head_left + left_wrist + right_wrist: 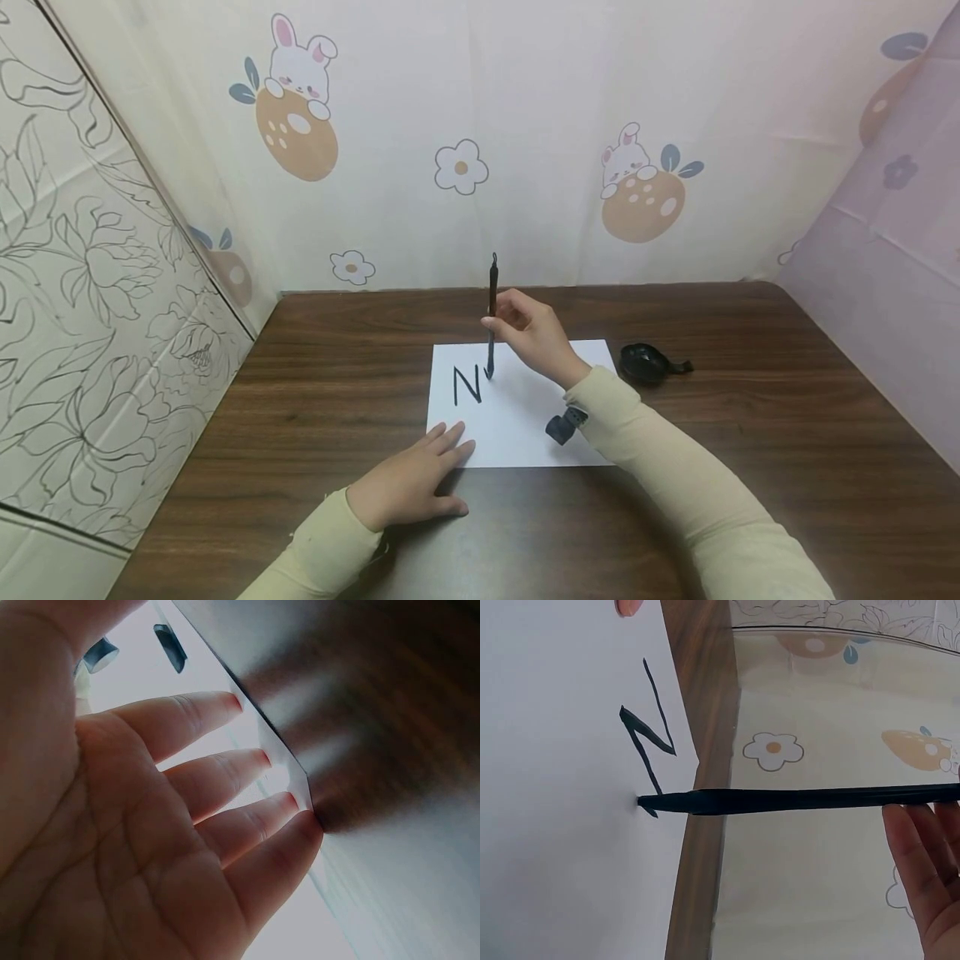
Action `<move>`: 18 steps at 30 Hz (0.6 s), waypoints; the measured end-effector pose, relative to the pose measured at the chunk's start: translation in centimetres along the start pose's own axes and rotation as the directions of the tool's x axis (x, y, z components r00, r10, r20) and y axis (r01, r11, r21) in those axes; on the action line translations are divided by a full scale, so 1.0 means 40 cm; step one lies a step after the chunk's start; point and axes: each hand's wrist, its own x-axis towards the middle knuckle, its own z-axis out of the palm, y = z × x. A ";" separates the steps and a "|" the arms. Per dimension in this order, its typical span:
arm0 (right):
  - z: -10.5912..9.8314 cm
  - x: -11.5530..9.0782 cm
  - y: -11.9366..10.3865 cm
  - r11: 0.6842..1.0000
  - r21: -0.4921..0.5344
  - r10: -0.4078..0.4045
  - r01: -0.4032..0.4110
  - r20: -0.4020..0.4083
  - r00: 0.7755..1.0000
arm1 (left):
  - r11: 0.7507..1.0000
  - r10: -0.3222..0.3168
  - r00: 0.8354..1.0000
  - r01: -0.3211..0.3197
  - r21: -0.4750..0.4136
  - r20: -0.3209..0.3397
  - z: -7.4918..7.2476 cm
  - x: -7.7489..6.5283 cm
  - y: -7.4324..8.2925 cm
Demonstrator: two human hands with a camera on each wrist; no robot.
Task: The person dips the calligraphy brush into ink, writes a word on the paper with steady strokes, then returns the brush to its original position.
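Head view: brush (pixel 492 312) stands upright over the paper (pixel 525 417), tip touching the sheet just right of the inked "N" (pixel 467 385).
Brush: dark, slim handle; top end rises past the hand toward the wall. In the right wrist view the brush (pixel 795 799) lies across the frame, its wet tip on the paper (pixel 555 825) at the foot of the letter's last stroke (pixel 649 742).
Right hand: right hand (pixel 534 333) pinches the brush handle at mid-length, fingers curled round it; wrist held above the sheet. Fingers (pixel 922 862) show at the lower right edge of the wrist view.
Left hand: left hand (pixel 408 483) lies flat on the bench, fingers straight and slightly spread, tips resting on the near left corner of the paper. Left wrist view shows the fingers (pixel 225 772) fanned out, tips touching the sheet's edge (pixel 289 761).
Paper: white, lies squarely at mid-bench; one letter on its left half.
Bench: dark wood bench (pixel 750 467) carries the sheet.
Dish: black dish (pixel 645 363) sits on the bench just right of the paper, apart from both hands.
Strap: dark wrist strap (pixel 564 425) on the right sleeve, above the sheet.
Walls: pale sheets printed with rabbits (pixel 300 62) and flowers (pixel 461 167) behind the bench.
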 end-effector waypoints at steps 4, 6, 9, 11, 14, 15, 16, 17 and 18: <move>-0.005 -0.006 -0.004 1.000 0.020 0.006 -0.007 0.015 1.000 | 1.000 0.003 1.000 -0.003 -0.003 -0.002 -0.001 -0.001 0.000; -0.008 -0.010 -0.006 1.000 0.026 0.012 -0.013 0.023 1.000 | 1.000 0.001 1.000 -0.001 -0.008 -0.001 -0.002 -0.002 0.001; -0.013 -0.014 -0.008 1.000 0.016 0.026 -0.027 0.031 0.999 | 1.000 -0.004 1.000 0.004 -0.009 0.003 -0.003 -0.001 0.002; -0.015 -0.017 -0.009 0.999 0.009 0.033 -0.033 0.037 0.999 | 1.000 -0.009 1.000 0.009 -0.007 0.008 -0.003 -0.001 0.003; -0.019 -0.021 -0.009 0.999 0.000 0.035 -0.035 0.045 0.998 | 1.000 -0.013 1.000 0.013 0.001 0.011 -0.002 0.000 0.003; -0.021 -0.022 -0.009 0.999 0.001 0.034 -0.035 0.047 0.998 | 1.000 -0.013 1.000 0.013 0.000 0.012 -0.002 0.000 0.003; -0.023 -0.023 -0.009 0.999 0.001 0.034 -0.034 0.049 0.998 | 1.000 -0.012 1.000 0.012 -0.002 0.010 -0.002 0.000 0.003; -0.024 -0.024 -0.009 0.999 0.004 0.033 -0.033 0.051 0.998 | 1.000 -0.011 1.000 0.011 -0.001 0.010 -0.003 0.000 0.003; -0.025 -0.025 -0.008 0.999 0.009 0.033 -0.034 0.054 0.998 | 1.000 -0.010 1.000 0.010 0.000 0.009 -0.003 0.000 0.003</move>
